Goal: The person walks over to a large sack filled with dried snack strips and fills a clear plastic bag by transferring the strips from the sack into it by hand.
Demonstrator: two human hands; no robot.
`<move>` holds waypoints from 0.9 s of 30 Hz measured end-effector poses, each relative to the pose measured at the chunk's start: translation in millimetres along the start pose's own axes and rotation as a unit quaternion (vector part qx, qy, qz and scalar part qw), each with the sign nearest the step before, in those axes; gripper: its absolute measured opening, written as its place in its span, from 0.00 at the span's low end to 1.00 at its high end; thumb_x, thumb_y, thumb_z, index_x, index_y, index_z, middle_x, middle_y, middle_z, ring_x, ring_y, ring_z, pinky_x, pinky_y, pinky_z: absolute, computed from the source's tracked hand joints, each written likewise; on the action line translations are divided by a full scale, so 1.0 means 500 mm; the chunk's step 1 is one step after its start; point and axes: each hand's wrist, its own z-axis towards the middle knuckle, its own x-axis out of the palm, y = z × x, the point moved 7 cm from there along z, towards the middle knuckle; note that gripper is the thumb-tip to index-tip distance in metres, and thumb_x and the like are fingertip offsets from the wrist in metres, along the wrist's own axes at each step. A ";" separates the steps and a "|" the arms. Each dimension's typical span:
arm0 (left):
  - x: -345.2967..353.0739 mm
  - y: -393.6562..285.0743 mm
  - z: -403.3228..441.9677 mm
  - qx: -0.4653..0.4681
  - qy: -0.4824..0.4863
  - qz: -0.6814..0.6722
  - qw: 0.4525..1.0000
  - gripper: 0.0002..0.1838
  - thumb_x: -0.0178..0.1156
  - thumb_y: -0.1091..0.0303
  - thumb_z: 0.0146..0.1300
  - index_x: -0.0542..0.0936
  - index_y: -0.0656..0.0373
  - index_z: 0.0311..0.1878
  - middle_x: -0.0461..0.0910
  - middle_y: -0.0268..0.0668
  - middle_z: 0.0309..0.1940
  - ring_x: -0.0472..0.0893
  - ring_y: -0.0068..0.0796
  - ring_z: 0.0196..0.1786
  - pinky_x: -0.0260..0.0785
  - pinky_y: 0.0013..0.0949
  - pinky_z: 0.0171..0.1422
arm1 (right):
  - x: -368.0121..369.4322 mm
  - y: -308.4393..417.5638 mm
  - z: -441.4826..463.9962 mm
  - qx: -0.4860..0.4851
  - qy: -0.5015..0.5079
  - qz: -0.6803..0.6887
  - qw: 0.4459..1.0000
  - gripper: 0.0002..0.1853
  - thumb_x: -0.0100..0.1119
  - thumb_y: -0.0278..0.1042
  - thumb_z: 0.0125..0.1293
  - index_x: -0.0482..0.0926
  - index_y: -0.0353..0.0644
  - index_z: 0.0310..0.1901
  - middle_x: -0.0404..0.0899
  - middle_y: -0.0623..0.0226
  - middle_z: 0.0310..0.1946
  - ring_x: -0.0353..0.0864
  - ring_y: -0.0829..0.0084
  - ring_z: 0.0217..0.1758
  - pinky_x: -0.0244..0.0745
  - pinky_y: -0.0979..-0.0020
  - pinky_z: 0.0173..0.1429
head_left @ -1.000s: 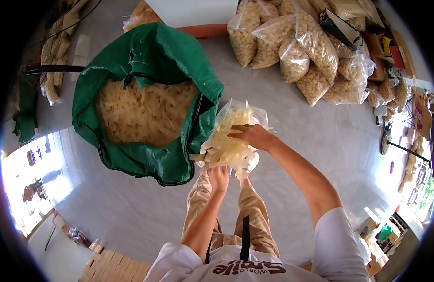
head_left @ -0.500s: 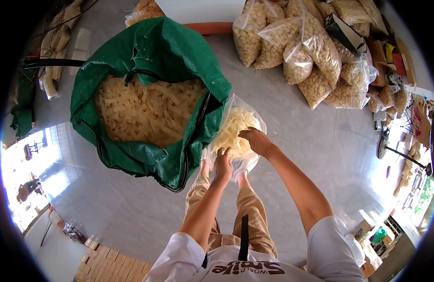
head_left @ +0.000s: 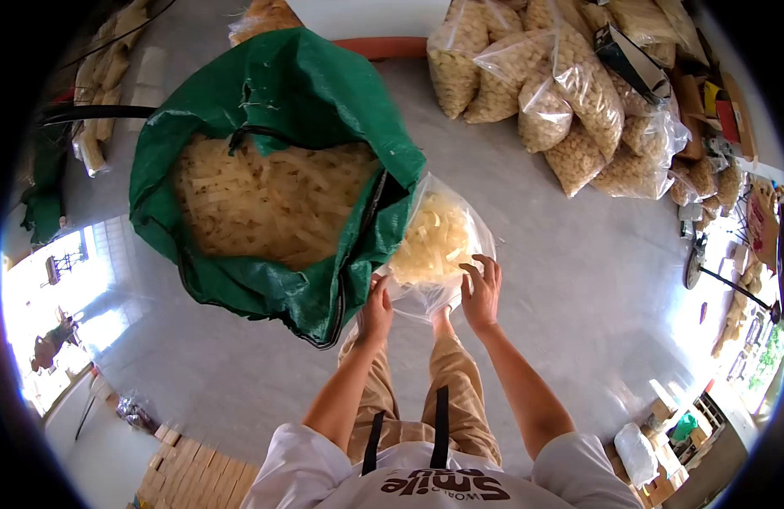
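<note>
A clear plastic bag (head_left: pixel 481 229) stands open in front of me, with pale yellowish strips (head_left: pixel 432 242) heaped inside. At its lower left edge is my left hand (head_left: pixel 376 310), its fingers bent by the plastic and partly hidden; whether they pinch it is unclear. My right hand (head_left: pixel 482 293) is at the bag's lower right side with fingers apart and curved, nothing seen between them. Left of the bag, a large green sack (head_left: pixel 316 76) gapes open, full of similar strips (head_left: pixel 265 204), its right side against the clear bag.
Filled clear bags (head_left: pixel 579 102) are piled at the upper right, with a dark open box (head_left: pixel 631 64) on them. A white panel (head_left: pixel 366 17) stands at the top. Stacked light blocks (head_left: pixel 193 475) lie at the lower left. A black pole (head_left: pixel 736 287) is at the right.
My right hand has come off the strips and down to the bag's right side. My left hand has moved left and down from the bag's middle. The strips now sit lower inside the bag.
</note>
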 end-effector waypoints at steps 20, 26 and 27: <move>-0.471 0.379 0.277 -0.414 -0.131 -0.155 0.888 0.46 0.68 0.62 0.48 0.52 0.58 0.66 0.60 0.47 0.61 0.65 0.40 0.61 0.62 0.39 0.60 | 0.279 0.359 0.321 0.244 0.306 0.223 0.893 0.44 0.67 0.36 0.46 0.52 0.33 0.62 0.55 0.49 0.62 0.58 0.60 0.65 0.59 0.69 0.64; -0.377 0.379 0.327 -0.437 0.006 -0.048 0.898 0.58 0.73 0.54 0.38 0.46 0.56 0.68 0.50 0.51 0.65 0.59 0.46 0.64 0.60 0.43 0.63 | 0.351 0.314 0.383 0.123 0.193 0.185 0.956 0.53 0.74 0.51 0.34 0.57 0.35 0.60 0.58 0.51 0.60 0.60 0.60 0.64 0.59 0.66 0.64; -0.372 0.374 0.322 -0.464 0.004 0.005 0.886 0.59 0.75 0.53 0.34 0.49 0.59 0.67 0.44 0.53 0.66 0.57 0.50 0.64 0.61 0.44 0.63 | 0.370 0.314 0.375 0.124 0.196 0.183 0.955 0.53 0.74 0.51 0.34 0.57 0.35 0.60 0.58 0.51 0.60 0.60 0.60 0.64 0.59 0.66 0.64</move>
